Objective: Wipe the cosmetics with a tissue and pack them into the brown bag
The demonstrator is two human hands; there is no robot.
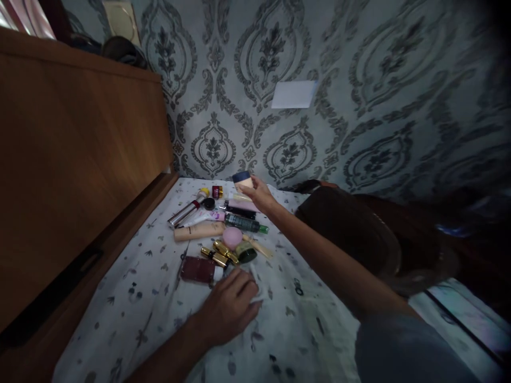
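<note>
My right hand [262, 194] reaches toward the wall and grips a small cream-coloured jar [244, 182] with a dark blue lid. The jar is held up over the far end of the cosmetics. My left hand [233, 304] rests low on the patterned sheet [297, 319], its fingers curled round a crumpled white cloth or tissue [259, 284]. Near those fingers lie a dark red bottle [197, 269] with a white cap and two gold-and-black tubes [215, 257]. Just beyond are a pink round container [232, 237] and a dark green jar [246, 253].
Farther back lie a beige tube [199, 231], a dark bottle with a green tip [242, 222], a silver tube [184, 214] and a red-and-gold jar [217, 191]. A wooden cabinet [83, 133] borders the left, patterned wallpaper the back. A dark brown bag-like item [343, 229] sits right.
</note>
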